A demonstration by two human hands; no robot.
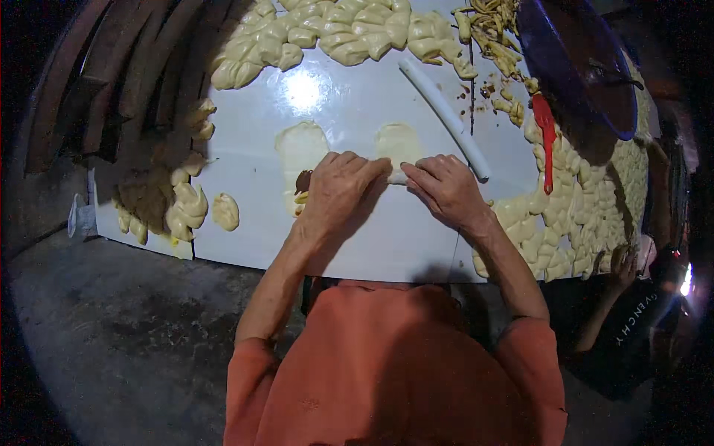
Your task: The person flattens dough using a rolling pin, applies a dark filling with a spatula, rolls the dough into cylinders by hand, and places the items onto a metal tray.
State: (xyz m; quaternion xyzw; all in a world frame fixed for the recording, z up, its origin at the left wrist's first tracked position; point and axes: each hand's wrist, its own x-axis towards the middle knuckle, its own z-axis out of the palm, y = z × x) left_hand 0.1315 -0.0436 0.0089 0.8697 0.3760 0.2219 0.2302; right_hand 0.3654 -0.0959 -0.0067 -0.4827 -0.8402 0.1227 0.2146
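On the white table in front of me lies a thin flattened dough piece (pixel 398 141). Its near edge is pinched and curled between the fingertips of my left hand (pixel 340 186) and my right hand (pixel 448 187). Both hands are closed on that edge, one at each end. To the left of it, a second flat dough sheet (pixel 301 145) carries a dark brown filling (pixel 303 181) and a pale yellow strip near its lower end, partly hidden by my left hand. A white rolling pin (pixel 445 117) rests slantwise beyond my right hand.
Pale dough lumps (pixel 349 30) line the far side; many shaped pieces (pixel 565 223) cover the right. A red-handled tool (pixel 545 137) lies beside a purple basin (pixel 628 89). A round dough piece (pixel 225 212) sits left. A person in dark clothing (pixel 621 338) is at right.
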